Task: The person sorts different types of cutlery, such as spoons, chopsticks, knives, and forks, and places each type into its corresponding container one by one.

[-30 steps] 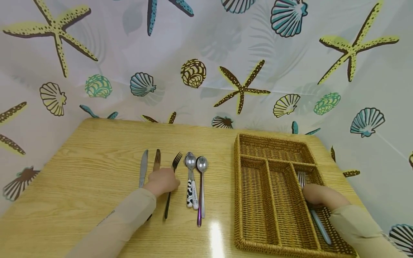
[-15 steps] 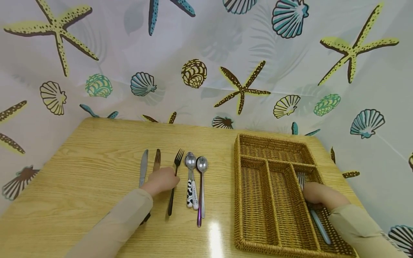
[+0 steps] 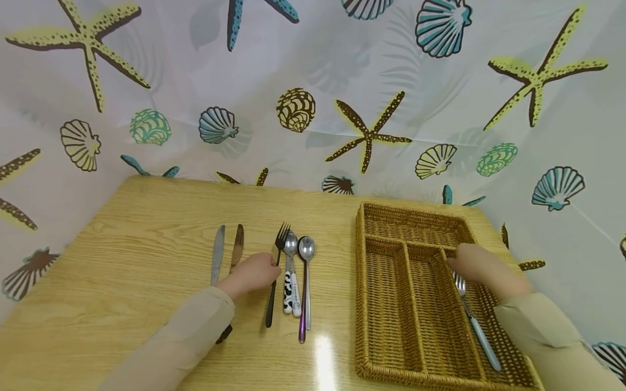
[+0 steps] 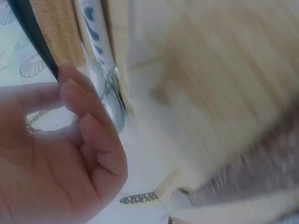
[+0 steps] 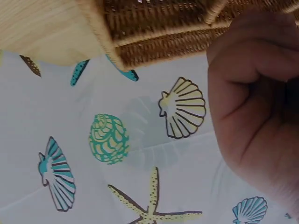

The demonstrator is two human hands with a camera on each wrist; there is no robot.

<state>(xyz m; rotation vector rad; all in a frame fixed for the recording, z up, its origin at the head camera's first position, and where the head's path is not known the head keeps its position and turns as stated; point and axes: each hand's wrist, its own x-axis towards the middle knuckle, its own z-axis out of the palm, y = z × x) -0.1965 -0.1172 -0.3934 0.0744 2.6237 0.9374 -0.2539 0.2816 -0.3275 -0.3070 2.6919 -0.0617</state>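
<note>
A black fork (image 3: 271,307) is pinched between thumb and index finger of the left hand (image 3: 251,274), its tines beside the spotted-handle spoons (image 3: 290,288). The left wrist view shows its dark handle (image 4: 35,39) at the fingertips of that hand (image 4: 60,158). Over the divider at the upper end of the wicker tray's (image 3: 360,304) right compartment is the right hand (image 3: 481,269), fingers bent and tips hidden. Below it in that compartment lies a blue-handled fork (image 3: 484,342). In the right wrist view the hand (image 5: 257,102) covers part of the tray (image 5: 159,53).
Left of the black fork lie a silver knife (image 3: 218,252) and a brownish-bladed knife (image 3: 237,244), partly behind the left hand. More spoons (image 3: 307,248), one with a purple handle, lie right of the spotted-handle ones. A patterned cloth (image 3: 269,65) hangs behind the table.
The left hand has shifted right with the black fork, whose tines now reach the spoons. The right hand has moved up the compartment, off the blue-handled fork's middle.
</note>
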